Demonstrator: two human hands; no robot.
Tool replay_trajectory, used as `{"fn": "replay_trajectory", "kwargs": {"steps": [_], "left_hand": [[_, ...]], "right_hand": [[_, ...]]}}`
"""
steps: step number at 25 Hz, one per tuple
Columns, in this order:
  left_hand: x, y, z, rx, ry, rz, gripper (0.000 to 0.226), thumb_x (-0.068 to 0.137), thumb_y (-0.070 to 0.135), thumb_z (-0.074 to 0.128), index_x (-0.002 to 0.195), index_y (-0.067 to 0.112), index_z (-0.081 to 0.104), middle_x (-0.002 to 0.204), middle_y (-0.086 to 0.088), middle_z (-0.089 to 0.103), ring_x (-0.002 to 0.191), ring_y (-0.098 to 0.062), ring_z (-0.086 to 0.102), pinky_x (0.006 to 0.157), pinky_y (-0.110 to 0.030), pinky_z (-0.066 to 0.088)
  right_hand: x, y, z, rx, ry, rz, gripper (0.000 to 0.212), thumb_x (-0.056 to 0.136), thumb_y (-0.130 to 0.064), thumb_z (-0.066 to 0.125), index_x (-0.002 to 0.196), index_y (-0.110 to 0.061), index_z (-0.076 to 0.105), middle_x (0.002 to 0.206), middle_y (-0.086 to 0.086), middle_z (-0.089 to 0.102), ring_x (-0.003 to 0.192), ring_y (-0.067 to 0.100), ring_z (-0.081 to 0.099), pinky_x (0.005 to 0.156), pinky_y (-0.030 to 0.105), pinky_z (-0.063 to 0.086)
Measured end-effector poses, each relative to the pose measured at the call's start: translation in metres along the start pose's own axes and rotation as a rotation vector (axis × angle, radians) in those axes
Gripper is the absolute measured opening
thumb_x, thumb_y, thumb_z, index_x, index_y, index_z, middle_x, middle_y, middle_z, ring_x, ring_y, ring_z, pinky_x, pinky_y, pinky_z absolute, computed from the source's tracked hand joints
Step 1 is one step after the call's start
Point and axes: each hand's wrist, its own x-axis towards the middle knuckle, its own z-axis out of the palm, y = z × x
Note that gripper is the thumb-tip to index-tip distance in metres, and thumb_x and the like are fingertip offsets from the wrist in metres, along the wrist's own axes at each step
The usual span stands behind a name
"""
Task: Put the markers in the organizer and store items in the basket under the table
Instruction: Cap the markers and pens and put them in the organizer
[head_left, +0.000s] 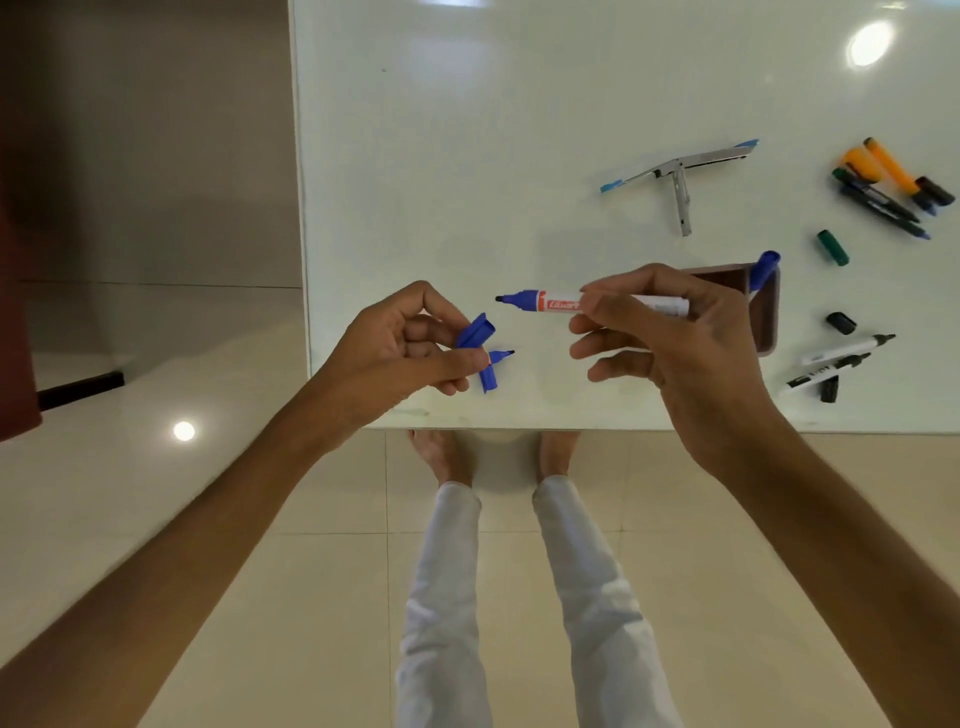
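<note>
My right hand (670, 338) pinches an uncapped blue marker (550, 302) with a white barrel, its tip pointing left. My left hand (400, 348) holds a blue cap (475, 331) between thumb and fingers, just left of that tip. The glossy white table (519, 130) mirrors the cap and marker tip below my left fingers. Partly behind my right hand stands a brown organizer (763, 312) with one blue marker (763, 267) sticking out of it. The basket is not in view.
An opened stapler (680, 171) lies right of centre. Orange, green and blue markers (888, 187) are piled at the far right, with a green cap (832, 248), a black cap (840, 322) and two black markers (836, 358) nearer the table's front edge (519, 429). My legs stand below.
</note>
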Motion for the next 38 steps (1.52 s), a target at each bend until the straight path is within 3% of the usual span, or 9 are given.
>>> {"fn": "replay_trajectory", "kwargs": {"steps": [5,12,17,22,26,30,33,35,38], "left_hand": [[0.001,0.021,0.014,-0.011,-0.037,0.054,0.029,0.089,0.007,0.078,0.117,0.009,0.072,0.093,-0.004,0.08,0.073,-0.018,0.076,0.07,-0.024,0.06],[0.003,0.035,0.055,0.046,-0.111,0.054,0.026,0.086,0.015,0.075,0.112,0.011,0.077,0.082,-0.001,0.078,0.065,-0.017,0.071,0.064,-0.023,0.059],[0.013,0.035,0.084,0.05,-0.079,0.024,0.018,0.094,0.016,0.071,0.111,0.017,0.078,0.086,-0.001,0.079,0.073,-0.015,0.074,0.072,-0.023,0.061],[0.021,0.042,0.111,0.135,-0.14,0.038,0.015,0.097,0.015,0.069,0.109,0.015,0.078,0.084,0.0,0.079,0.075,-0.013,0.076,0.072,-0.017,0.059],[0.026,0.041,0.134,0.176,-0.142,0.036,0.018,0.099,0.012,0.066,0.113,0.01,0.077,0.087,-0.009,0.078,0.072,-0.01,0.076,0.072,-0.012,0.057],[0.029,0.038,0.145,0.205,-0.117,0.051,0.023,0.098,0.014,0.065,0.117,0.01,0.076,0.093,-0.013,0.077,0.073,-0.01,0.078,0.072,-0.009,0.056],[0.029,0.04,0.153,0.241,-0.107,0.097,0.028,0.094,0.02,0.067,0.12,0.017,0.076,0.1,-0.008,0.081,0.083,-0.017,0.08,0.078,-0.015,0.061],[0.032,0.043,0.157,0.215,-0.136,0.127,0.038,0.094,0.03,0.065,0.131,0.023,0.07,0.115,-0.003,0.079,0.097,-0.017,0.079,0.09,-0.024,0.062],[0.046,0.045,0.152,0.189,-0.039,0.142,0.04,0.105,0.04,0.055,0.142,0.025,0.062,0.131,0.003,0.073,0.115,-0.014,0.074,0.102,-0.034,0.058]], "right_hand": [[-0.018,0.012,-0.028,0.048,0.016,-0.039,0.009,0.098,-0.008,0.072,0.103,-0.003,0.078,0.087,0.014,0.08,0.072,0.028,0.078,0.061,0.031,0.064],[-0.034,0.03,-0.062,0.044,-0.015,-0.015,0.013,0.097,-0.011,0.073,0.108,-0.005,0.079,0.09,0.011,0.082,0.076,0.028,0.08,0.064,0.032,0.064],[-0.048,0.05,-0.079,0.043,-0.012,-0.001,0.017,0.098,-0.005,0.072,0.114,-0.003,0.079,0.09,0.016,0.08,0.072,0.025,0.076,0.066,0.031,0.063],[-0.056,0.067,-0.087,-0.107,0.105,-0.07,0.015,0.1,-0.013,0.072,0.112,-0.009,0.08,0.085,0.007,0.078,0.069,0.012,0.07,0.066,0.025,0.058],[-0.062,0.076,-0.087,-0.182,0.198,-0.118,0.012,0.101,-0.027,0.072,0.104,-0.019,0.081,0.079,0.004,0.073,0.074,0.025,0.064,0.067,0.037,0.055],[-0.065,0.083,-0.087,-0.211,0.183,-0.07,0.021,0.105,-0.034,0.066,0.106,-0.017,0.079,0.075,0.0,0.067,0.065,0.01,0.054,0.06,0.02,0.043],[-0.057,0.086,-0.105,-0.436,0.117,-0.111,0.027,0.104,-0.047,0.062,0.104,-0.024,0.076,0.087,-0.008,0.059,0.085,0.008,0.052,0.074,0.026,0.041],[-0.051,0.083,-0.119,-0.569,0.196,-0.135,0.026,0.103,-0.048,0.063,0.103,-0.024,0.073,0.091,-0.008,0.055,0.088,0.008,0.05,0.08,0.031,0.041],[-0.041,0.072,-0.143,-0.382,0.462,-0.16,0.02,0.108,-0.033,0.059,0.102,-0.015,0.065,0.079,-0.009,0.066,0.065,0.004,0.064,0.06,0.011,0.05]]}}
